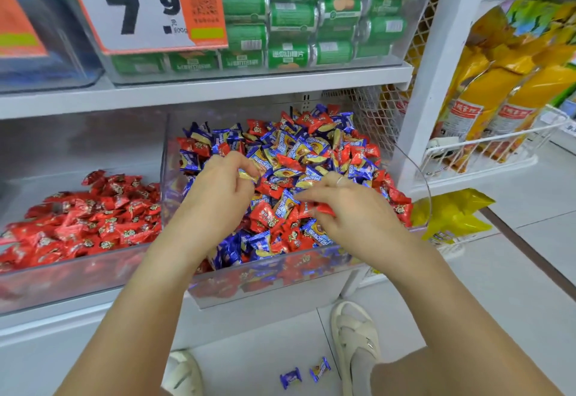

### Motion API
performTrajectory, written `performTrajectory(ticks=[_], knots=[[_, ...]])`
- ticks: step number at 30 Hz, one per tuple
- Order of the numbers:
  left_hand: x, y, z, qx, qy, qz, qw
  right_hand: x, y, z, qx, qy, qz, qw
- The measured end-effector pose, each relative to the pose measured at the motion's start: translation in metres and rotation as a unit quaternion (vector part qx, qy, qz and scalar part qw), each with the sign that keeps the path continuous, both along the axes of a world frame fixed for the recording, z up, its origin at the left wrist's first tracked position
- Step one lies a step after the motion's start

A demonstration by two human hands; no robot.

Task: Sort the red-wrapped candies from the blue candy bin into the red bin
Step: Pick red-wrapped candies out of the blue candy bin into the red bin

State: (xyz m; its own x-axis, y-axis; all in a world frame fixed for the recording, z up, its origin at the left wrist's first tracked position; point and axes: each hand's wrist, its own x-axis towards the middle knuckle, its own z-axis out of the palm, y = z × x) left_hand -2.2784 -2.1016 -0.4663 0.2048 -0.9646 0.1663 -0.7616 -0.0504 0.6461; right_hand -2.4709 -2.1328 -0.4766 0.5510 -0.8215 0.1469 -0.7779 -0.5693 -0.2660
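Note:
A clear bin (274, 286) holds a heap of blue-wrapped candies (299, 149) mixed with red-wrapped candies (265, 215). Left of it, a second clear bin (62, 274) holds only red-wrapped candies (93, 224). Both my hands are over the mixed heap. My left hand (218, 190) has its fingers curled and pinches a wrapper at its fingertips. My right hand (352, 208) pinches a red-wrapped candy (325, 208) between thumb and fingers; a ring shows on one finger.
A shelf board (202, 90) hangs just above the bins, bearing green packets (296, 18) and a price sign (140, 6). A white wire basket (486, 149) of yellow bags stands to the right. Two blue candies (305, 374) lie on the floor between my sandals.

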Motion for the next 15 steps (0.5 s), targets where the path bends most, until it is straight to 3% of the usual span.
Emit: performTrajectory(ticks=[3,5,10,15], knots=[[-0.001,0.007,0.000,0.047,-0.097,-0.049,0.993,0.003,-0.003,-0.008,-0.004,0.116,0.001,0.993],[-0.005,0.011,-0.004,0.115,-0.148,-0.116,0.975,0.006,-0.005,-0.012,-0.033,0.136,-0.009,0.990],[-0.018,0.012,-0.015,0.202,-0.188,-0.141,0.951,0.009,-0.009,-0.013,-0.030,0.052,-0.043,0.997],[-0.021,0.012,-0.015,0.163,-0.253,-0.110,0.947,0.001,-0.006,0.000,-0.039,-0.067,-0.060,0.995]])
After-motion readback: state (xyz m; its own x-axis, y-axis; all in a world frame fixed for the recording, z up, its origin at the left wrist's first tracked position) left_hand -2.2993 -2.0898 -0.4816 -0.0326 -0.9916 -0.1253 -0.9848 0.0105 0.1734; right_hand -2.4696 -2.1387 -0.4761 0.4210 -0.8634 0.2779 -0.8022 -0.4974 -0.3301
